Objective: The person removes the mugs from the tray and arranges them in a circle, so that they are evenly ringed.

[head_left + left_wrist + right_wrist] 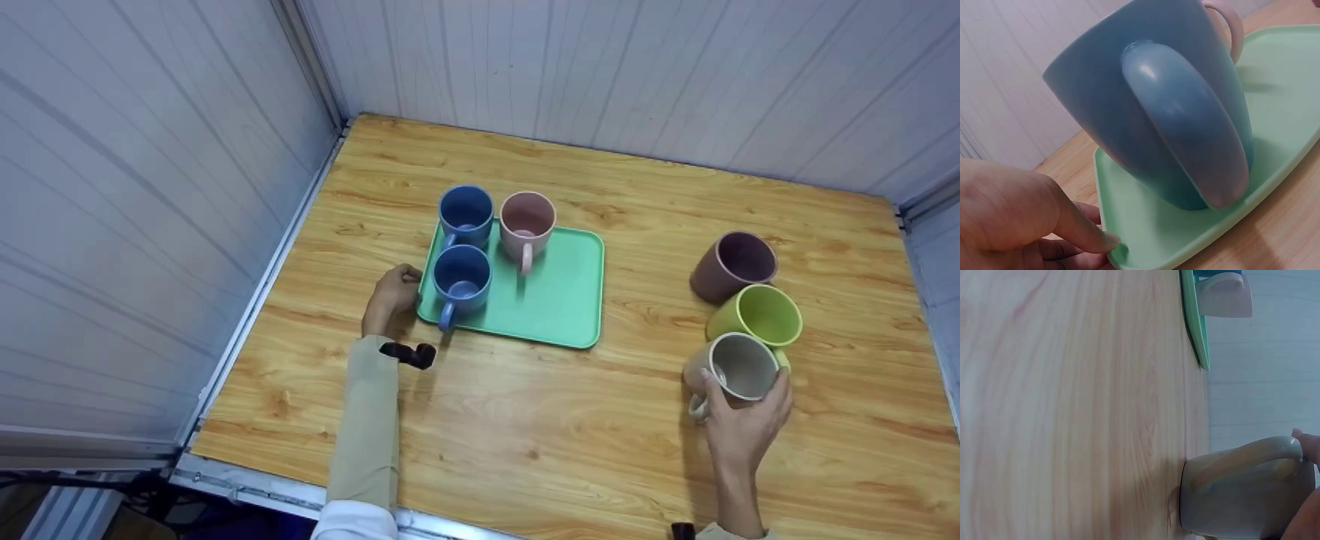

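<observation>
My left hand point(395, 291) pinches the left corner of the green tray point(555, 300), its thumb over the rim in the left wrist view. Two blue mugs stand on the tray's left side: the near blue mug point(465, 279) beside that hand, the far blue mug point(465, 210) behind it. To their right is a pink mug point(526, 217), handle toward me. At the right, my right hand point(746, 427) grips a grey-beige mug point(697, 371) near its rim, thumb and fingers on opposite sides. Its handle shows in the right wrist view. Right behind it is a yellow-green mug point(769, 315).
A dark mauve cup point(716, 274) stands behind the yellow-green mug, close against it. The wooden table point(525, 442) meets pale panel walls point(570, 67) at the back and sides. A metal edge point(270, 487) runs along the table's front.
</observation>
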`<state>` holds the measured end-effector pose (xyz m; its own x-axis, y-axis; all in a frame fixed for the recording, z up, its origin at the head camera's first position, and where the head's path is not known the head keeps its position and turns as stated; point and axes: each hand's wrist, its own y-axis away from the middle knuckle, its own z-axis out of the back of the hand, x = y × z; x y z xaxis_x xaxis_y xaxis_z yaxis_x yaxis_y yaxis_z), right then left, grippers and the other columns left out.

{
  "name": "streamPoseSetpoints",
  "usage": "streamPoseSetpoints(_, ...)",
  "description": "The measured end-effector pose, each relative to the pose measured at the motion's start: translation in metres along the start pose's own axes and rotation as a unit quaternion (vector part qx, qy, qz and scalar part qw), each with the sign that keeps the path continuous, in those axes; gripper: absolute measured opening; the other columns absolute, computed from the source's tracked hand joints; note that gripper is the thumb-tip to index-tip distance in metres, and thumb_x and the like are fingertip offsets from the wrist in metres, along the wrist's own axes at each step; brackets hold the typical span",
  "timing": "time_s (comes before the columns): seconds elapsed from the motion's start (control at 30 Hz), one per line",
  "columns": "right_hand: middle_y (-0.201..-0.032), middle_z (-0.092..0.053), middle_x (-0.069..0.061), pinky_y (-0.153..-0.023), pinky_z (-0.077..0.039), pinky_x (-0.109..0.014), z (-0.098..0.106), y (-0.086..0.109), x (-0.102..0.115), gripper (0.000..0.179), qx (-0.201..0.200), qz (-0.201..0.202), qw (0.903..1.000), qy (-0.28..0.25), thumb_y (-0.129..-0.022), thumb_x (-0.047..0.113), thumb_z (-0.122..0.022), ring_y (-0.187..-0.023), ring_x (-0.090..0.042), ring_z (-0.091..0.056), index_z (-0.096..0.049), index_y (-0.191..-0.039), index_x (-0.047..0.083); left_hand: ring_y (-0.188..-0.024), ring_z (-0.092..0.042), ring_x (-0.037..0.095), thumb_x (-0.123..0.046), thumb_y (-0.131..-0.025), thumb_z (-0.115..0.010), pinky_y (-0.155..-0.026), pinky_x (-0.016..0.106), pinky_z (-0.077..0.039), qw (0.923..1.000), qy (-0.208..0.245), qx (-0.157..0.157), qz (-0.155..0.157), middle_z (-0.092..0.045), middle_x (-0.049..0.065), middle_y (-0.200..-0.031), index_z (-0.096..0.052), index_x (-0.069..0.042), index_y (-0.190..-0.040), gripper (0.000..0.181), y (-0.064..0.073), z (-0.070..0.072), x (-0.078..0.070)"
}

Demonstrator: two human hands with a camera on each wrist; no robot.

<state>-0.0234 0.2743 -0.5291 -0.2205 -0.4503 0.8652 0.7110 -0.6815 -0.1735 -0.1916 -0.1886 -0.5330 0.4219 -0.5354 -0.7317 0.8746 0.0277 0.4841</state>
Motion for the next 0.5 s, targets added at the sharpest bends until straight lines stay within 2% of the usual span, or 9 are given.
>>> streamPoseSetpoints(0.2,-0.15,-0.029,-0.016,-0.116,-0.017,-0.034,0.0021,-0.0015,-0.0015,0.097,-0.004,-0.016,0.9998,0.006,-0.073,0.021,-0.083,-0.139,-0.027,-0.026,-0.025,-0.151,0.009,-0.121,-0.049,0.031,-0.013,-0.095,-0.047,-0.102,0.043,-0.04,1.0,0.007,0.002,-0.003,-0.055,0.018,-0.131,-0.054,-0.003,-0.126,0.033,0.0009,-0.0004,0.001)
streamPoseSetpoints(0.37,-0.149,-0.029,-0.017,-0.116,-0.017,-0.034,0.0013,-0.0025,-0.0021,0.098,-0.006,-0.007,1.0,0.003,-0.073,0.02,-0.083,-0.138,-0.027,-0.027,-0.025,-0.15,0.007,-0.121,-0.049,0.031,-0.014,-0.095,-0.047,-0.103,0.043,-0.04,0.9999,0.01,0.004,-0.003,-0.055,0.018,-0.13,-0.054,-0.003,-0.126,0.033,0.0006,-0.0001,0.0017)
streamPoseSetpoints(0.5,-0.147,-0.03,-0.016,-0.115,-0.019,-0.035,0.0019,-0.0026,-0.0002,0.098,-0.011,0.005,0.9999,0.0,-0.07,0.019,-0.085,-0.136,-0.026,-0.027,-0.028,-0.149,0.01,-0.122,-0.049,0.031,-0.015,-0.096,-0.047,-0.104,0.044,-0.039,0.9999,0.008,0.007,-0.001,-0.054,0.017,-0.132,-0.053,-0.004,-0.127,0.033,0.0007,0.0005,0.0013)
